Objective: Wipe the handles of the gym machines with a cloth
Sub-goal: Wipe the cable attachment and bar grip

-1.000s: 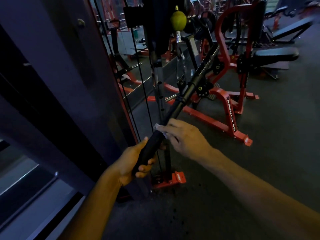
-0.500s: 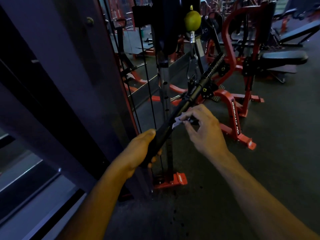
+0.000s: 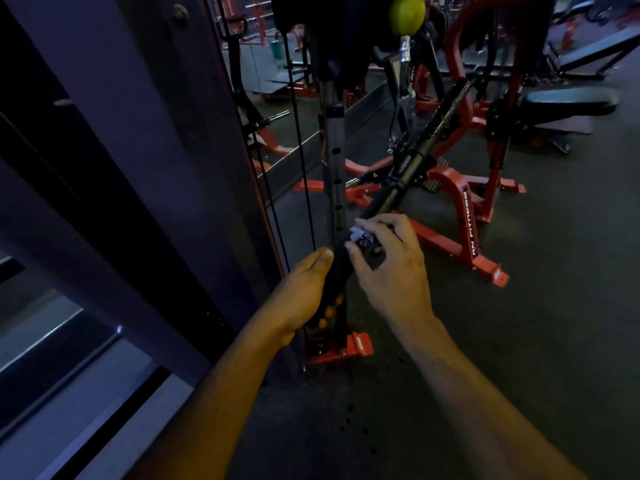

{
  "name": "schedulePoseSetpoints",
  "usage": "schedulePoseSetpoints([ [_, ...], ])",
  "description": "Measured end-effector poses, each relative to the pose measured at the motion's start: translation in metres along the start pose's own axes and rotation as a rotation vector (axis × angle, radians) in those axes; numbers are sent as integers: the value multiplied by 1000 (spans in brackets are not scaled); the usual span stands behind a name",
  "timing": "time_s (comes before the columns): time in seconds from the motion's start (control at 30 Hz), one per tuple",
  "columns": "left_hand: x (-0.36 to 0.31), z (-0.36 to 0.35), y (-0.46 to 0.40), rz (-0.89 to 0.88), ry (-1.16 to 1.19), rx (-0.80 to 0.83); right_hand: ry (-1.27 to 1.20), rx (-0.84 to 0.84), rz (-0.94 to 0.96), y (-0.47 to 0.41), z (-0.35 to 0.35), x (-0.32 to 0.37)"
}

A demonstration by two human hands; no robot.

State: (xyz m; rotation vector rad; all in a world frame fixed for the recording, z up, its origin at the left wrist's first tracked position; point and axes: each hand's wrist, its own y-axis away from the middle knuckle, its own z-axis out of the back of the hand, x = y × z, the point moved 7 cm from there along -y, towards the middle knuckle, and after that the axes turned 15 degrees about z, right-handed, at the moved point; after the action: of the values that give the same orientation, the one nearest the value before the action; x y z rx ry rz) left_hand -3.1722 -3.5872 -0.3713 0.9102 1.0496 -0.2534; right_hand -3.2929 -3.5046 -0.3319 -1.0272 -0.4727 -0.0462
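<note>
While the left hand (image 3: 306, 292) grips the near end of the black bar (image 3: 377, 202) at frame centre, fingers curled round it, the right hand (image 3: 391, 268) pinches a small whitish cloth (image 3: 360, 235) against the bar just above, thumb and fingertips pressed together on it. Cloth looks crumpled, dim light. Red frame (image 3: 467, 216) at right, green ball (image 3: 407, 10) at top.

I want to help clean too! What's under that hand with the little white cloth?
Under the right hand is the black bar handle. Its fingers press the white cloth around it. The left hand grips the bar's lower end. The covered part of the bar cannot be seen.
</note>
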Motion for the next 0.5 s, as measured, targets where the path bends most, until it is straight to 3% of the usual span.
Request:
schedulePoseSetpoints([
  [0.13,6,-2,-2,26,38,27,-94,-134,-90,-1,8,-10],
  [0.33,17,3,-3,89,165,114,-17,103,167,28,-1,15],
  [0.5,19,3,-1,103,224,190,88,-29,23,6,9,-15],
])
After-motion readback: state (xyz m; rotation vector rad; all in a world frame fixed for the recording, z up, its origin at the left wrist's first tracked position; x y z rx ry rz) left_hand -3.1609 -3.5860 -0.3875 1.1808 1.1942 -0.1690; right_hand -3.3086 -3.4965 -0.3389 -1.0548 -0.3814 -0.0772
